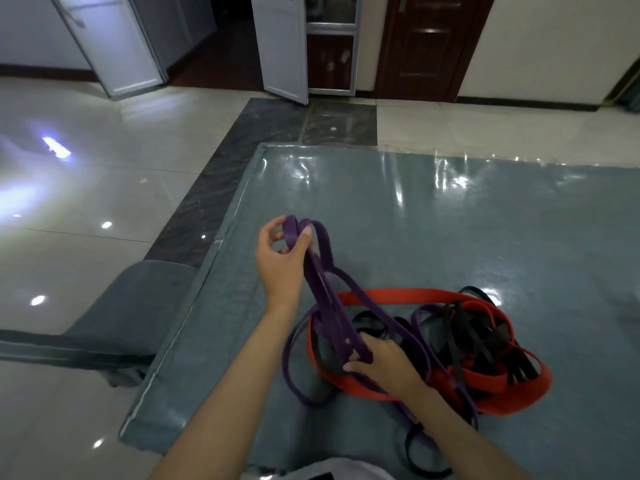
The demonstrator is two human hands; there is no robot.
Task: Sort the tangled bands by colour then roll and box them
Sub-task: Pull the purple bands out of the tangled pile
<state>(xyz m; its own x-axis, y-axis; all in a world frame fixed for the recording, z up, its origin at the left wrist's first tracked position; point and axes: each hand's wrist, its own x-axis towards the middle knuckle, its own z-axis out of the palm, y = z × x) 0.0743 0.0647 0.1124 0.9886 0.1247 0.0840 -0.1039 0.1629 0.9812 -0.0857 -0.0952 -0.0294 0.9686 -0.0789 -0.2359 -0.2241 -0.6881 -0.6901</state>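
Note:
A tangle of purple, red and black bands lies on the grey-green table (415, 220). My left hand (282, 261) is raised above the table and pinches the looped top ends of the purple bands (323, 282), which stretch down toward the pile. My right hand (384, 363) grips the same purple strands lower down, at the left edge of the pile. Wide red bands (398, 294) curve around the heap. Thin black bands (471, 330) are knotted through its middle, and one black loop (415, 459) hangs near the table's front edge.
A grey chair seat (138, 299) stands at the table's left side. Shiny tiled floor (86, 202) lies beyond, with open white doors (280, 46) and a dark wooden door (426, 43) at the back. The table is covered in glossy clear plastic.

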